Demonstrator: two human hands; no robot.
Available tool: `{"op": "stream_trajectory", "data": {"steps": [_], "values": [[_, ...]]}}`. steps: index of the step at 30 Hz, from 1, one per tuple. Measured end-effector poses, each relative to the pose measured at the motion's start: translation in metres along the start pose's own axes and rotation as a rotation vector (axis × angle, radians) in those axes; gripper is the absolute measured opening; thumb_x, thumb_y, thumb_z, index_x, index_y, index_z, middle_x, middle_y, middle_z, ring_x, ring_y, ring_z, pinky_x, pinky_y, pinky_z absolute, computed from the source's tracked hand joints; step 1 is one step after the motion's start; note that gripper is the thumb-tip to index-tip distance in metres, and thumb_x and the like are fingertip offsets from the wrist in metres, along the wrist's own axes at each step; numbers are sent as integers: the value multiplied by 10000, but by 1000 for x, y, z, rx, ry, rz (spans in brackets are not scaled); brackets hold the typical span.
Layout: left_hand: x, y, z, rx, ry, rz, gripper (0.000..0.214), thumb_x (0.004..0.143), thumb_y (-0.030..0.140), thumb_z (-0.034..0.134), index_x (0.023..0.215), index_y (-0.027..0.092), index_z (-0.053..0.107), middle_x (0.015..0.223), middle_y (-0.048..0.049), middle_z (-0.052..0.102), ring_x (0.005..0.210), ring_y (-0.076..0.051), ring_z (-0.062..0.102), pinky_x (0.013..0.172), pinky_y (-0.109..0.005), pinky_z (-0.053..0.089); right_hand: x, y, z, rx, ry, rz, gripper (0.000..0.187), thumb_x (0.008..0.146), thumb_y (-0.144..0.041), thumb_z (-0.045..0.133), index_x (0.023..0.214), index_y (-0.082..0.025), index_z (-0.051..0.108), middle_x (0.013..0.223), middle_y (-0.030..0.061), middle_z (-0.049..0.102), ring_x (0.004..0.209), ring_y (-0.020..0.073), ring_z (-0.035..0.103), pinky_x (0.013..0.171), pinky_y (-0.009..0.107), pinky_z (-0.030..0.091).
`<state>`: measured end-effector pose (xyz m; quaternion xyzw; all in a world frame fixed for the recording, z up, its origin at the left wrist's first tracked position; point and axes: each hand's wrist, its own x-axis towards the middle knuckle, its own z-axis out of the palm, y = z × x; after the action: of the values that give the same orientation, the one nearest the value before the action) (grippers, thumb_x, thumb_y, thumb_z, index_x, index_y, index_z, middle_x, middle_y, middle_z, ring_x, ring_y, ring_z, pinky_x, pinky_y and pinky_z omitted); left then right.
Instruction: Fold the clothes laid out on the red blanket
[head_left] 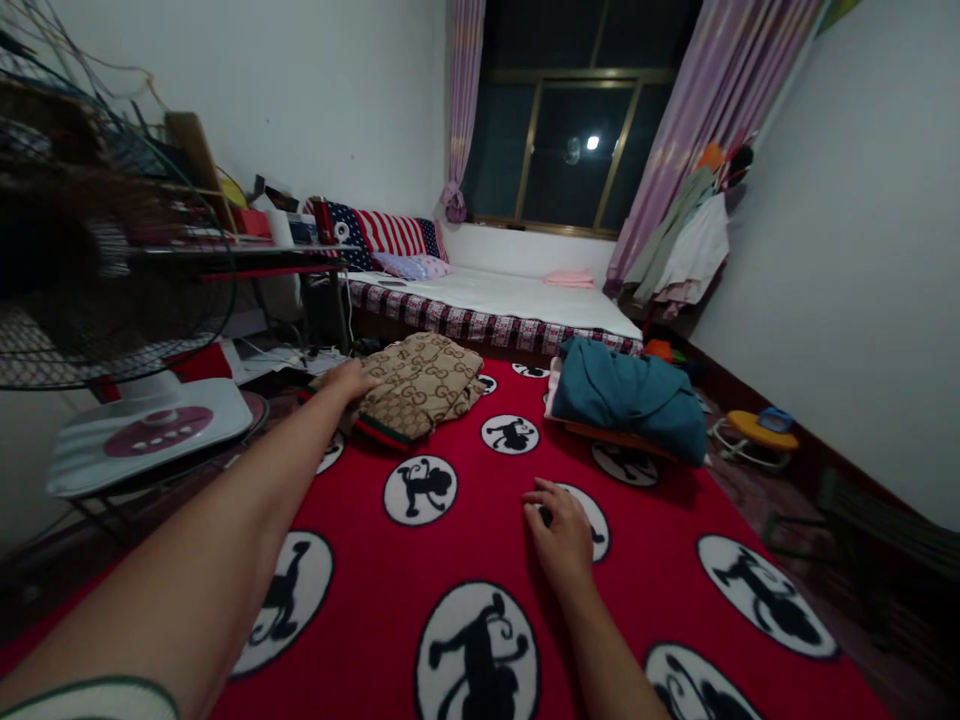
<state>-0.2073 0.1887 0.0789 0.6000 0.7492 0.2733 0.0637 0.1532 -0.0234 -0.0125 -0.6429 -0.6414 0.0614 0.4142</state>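
A tan-and-brown patterned garment (pixel 424 375) with a green-and-red striped edge lies in a loose fold on a red blanket (pixel 360 580) printed with monkey figures in white ovals. At the left side of this garment is my left hand (pixel 352 383), its fingers closed on the cloth and partly hidden. My right hand (pixel 561 530) is over the middle of the blanket, fingers apart and slightly bent, holding nothing. Beyond it to the right sits a pile of folded clothes, with a teal garment (pixel 626 395) on top.
To the left a fan (pixel 150 420) stands beside a cluttered desk (pixel 285 255). A bed (pixel 487 295) with pillows lies along the window wall. On the right are hanging clothes (pixel 697 250), a yellow-topped stool (pixel 761 430) and a dark bench (pixel 885 530).
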Motion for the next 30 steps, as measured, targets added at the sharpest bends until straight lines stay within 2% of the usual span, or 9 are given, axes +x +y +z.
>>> {"op": "stream_trajectory", "data": {"steps": [5,10,13,15,17,20,22,25,30], "values": [[-2,3,1,4,-28,25,301,835,300,670,1053,97,623,1051,-99,637,973,-260,614,839,-441,508,1,-1,-1,-7,11,-5,199,788,-259,527,811,-232,723,1104,62,677,1060,248,574,978,437,395],[-35,44,-33,-109,151,236,85,858,190,593,861,116,635,949,-71,646,937,-209,573,878,-358,446,5,2,0,128,23,31,225,776,-340,535,782,-216,723,1063,82,693,1045,265,589,970,450,401],[-90,69,-57,-157,196,481,22,841,191,593,833,176,607,956,-30,627,957,-176,544,898,-298,419,10,6,-1,431,103,204,333,733,-450,593,890,-180,709,1005,106,701,983,263,626,918,429,450],[-145,68,-64,-160,124,884,56,837,163,557,799,187,590,914,-54,616,953,-203,530,872,-328,420,12,10,-7,721,237,355,435,712,-510,616,977,-169,668,1015,106,691,961,247,644,864,399,485],[-204,48,-63,-67,-32,1128,139,884,184,491,785,200,587,860,-60,617,890,-203,529,816,-326,418,13,16,-19,1017,343,476,459,723,-571,588,980,-192,625,1058,90,671,984,227,647,848,385,502],[-274,-6,-60,85,-186,1288,201,909,165,456,780,224,598,728,-26,617,721,-172,529,702,-305,402,12,23,-44,1302,276,562,467,768,-660,478,941,-239,581,1094,63,654,1015,207,644,866,421,513],[-297,-41,-67,67,-221,1240,150,898,223,514,775,229,601,713,-21,626,708,-172,549,696,-310,410,14,20,-61,1321,187,519,516,783,-700,429,1005,-257,576,1124,65,647,1030,216,640,883,452,509],[-297,-74,-94,-106,-101,902,151,892,316,528,796,241,617,739,-18,656,712,-178,589,711,-311,444,19,0,-77,1125,140,338,587,783,-709,426,1118,-251,578,1169,74,641,1053,230,624,909,442,495],[-251,-71,-117,-463,79,212,394,788,525,569,1032,216,589,1012,-75,674,933,-250,641,767,-353,513,-2,-45,-78,651,-148,108,460,545,-342,743,983,-217,672,964,53,719,897,261,649,818,383,516]]}}
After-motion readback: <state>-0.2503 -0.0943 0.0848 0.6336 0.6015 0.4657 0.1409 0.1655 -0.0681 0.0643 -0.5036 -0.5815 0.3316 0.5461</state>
